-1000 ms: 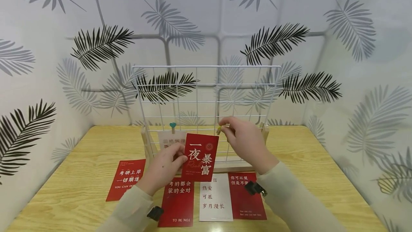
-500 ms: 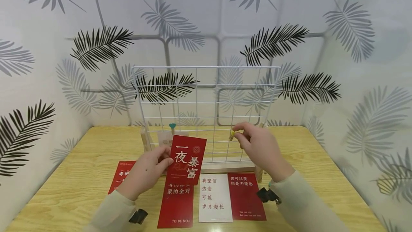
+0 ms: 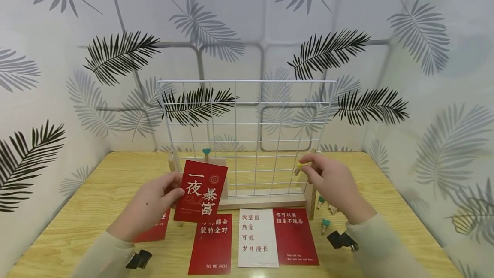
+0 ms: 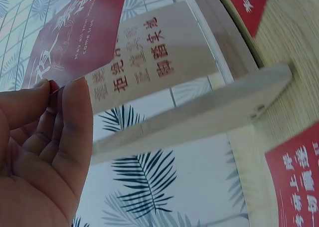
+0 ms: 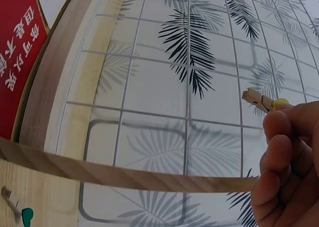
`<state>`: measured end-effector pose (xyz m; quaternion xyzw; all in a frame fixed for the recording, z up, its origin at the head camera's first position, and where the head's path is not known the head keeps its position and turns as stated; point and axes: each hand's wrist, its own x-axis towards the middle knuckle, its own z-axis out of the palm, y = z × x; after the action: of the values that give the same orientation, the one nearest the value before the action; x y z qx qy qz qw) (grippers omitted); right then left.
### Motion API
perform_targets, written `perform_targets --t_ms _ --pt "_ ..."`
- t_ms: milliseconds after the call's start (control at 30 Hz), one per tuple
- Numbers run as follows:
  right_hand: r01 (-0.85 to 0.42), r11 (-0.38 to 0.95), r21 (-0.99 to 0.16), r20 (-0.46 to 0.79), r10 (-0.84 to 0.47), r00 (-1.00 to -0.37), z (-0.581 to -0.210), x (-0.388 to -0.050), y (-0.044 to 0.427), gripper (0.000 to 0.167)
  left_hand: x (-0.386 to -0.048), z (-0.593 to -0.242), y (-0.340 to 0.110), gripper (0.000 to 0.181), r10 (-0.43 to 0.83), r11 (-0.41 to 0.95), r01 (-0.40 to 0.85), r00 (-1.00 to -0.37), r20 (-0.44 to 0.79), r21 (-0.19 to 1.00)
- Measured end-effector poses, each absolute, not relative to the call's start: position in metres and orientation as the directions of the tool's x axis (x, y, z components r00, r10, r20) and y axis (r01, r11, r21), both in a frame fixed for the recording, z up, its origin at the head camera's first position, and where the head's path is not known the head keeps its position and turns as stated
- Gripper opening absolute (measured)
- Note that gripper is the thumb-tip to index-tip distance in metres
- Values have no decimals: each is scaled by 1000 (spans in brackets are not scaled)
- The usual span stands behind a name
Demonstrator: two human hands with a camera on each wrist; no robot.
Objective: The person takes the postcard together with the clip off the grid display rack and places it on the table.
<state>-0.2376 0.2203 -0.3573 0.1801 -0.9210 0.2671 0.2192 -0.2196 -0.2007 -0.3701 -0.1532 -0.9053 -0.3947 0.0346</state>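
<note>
My left hand [image 3: 152, 203] pinches a red card [image 3: 201, 192] with white Chinese characters by its left edge, held up before the lower left of a white wire grid [image 3: 247, 132]. Between the thumb and fingers of my right hand [image 3: 333, 183] is a small wooden clothespin [image 5: 258, 99] with a yellow end, in front of the grid's right side. Behind the red card a pale card [image 4: 149, 55] hangs on the grid, under a clothespin with a teal heart [image 3: 206, 152]; in the head view the red card mostly covers it.
On the table a red card [image 3: 210, 246], a white card [image 3: 257, 239] and another red card [image 3: 295, 237] lie in front of the grid's wooden base [image 3: 262, 200]. A further red card [image 3: 156, 230] lies partly under my left hand. Loose clothespins [image 3: 325, 225] lie at the right.
My left hand has carried the red card to the left and slightly down, uncovering the table cards. My right hand has moved right with the yellow clothespin, away from the card.
</note>
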Motion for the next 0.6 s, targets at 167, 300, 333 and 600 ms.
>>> perform_targets --t_ms 167,300,333,600 --pt "-457 798 -393 520 -217 -826 -364 -237 233 11 -215 -371 -219 15 237 647 288 -956 172 706" --pt "-430 799 -421 483 -204 -852 -369 -235 244 12 -211 -373 -234 17 227 636 265 -962 152 725" --pt "-417 800 -432 467 -197 -862 -370 -235 247 13 -210 -374 -238 17 225 639 262 -963 150 723" --pt "-358 828 -432 389 -188 -902 -386 -230 277 14 -204 -378 -269 18 231 668 227 -969 92 709"
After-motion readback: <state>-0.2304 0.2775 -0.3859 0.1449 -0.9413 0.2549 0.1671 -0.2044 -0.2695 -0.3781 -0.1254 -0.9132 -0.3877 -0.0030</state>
